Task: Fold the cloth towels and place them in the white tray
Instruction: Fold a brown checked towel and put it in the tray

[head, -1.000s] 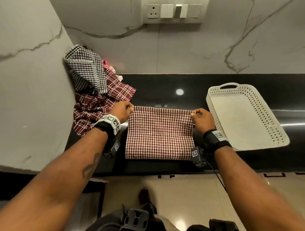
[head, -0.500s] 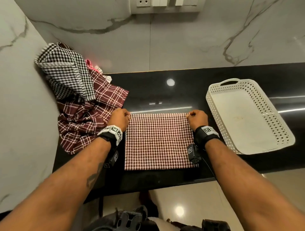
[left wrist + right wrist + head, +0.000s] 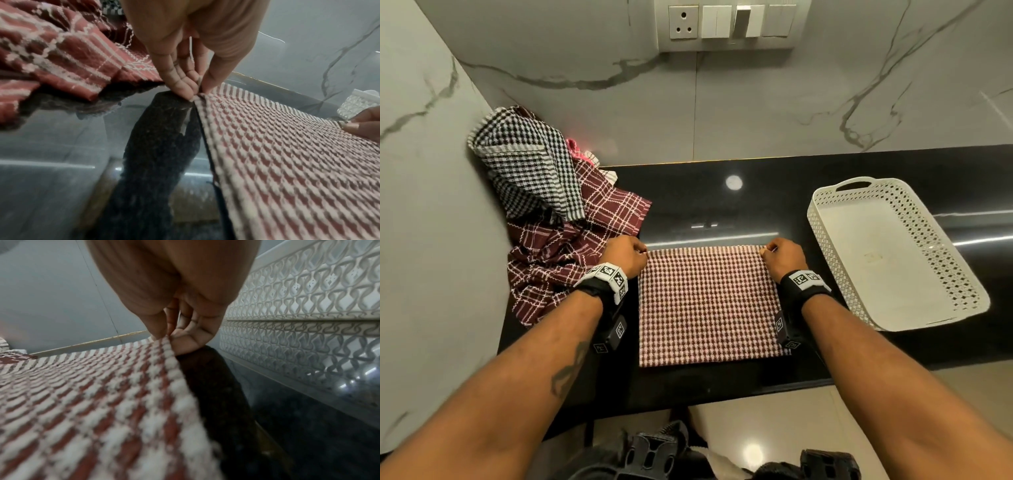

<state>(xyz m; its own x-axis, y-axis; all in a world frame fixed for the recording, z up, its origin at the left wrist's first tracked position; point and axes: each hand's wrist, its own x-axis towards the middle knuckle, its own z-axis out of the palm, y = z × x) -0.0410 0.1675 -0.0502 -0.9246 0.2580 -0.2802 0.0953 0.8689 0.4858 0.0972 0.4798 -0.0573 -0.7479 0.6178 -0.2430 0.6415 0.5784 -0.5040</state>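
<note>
The head view looks steeply down from above onto the black counter (image 3: 722, 205). Both wrist views sit low, close behind the fingers, facing the wall; all three views share the checked towel (image 3: 709, 305).

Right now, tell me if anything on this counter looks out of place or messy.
Only the unfolded towels look messy: crumpled in the left corner, against the wall. The checked towel lies flat and the white tray is empty.

Non-task surroundings. We see a glossy black desk (image 3: 774, 192) mirroring a round ceiling light (image 3: 734, 182) at 12 o'clock. Grey marble-veined wall panels (image 3: 825, 102) rise behind the desk and along its 9 o'clock side. A switch plate (image 3: 726, 24) with one socket and several rocker switches sits at 12 o'clock. We note pale floor tiles (image 3: 774, 428) at 6 o'clock.
</note>
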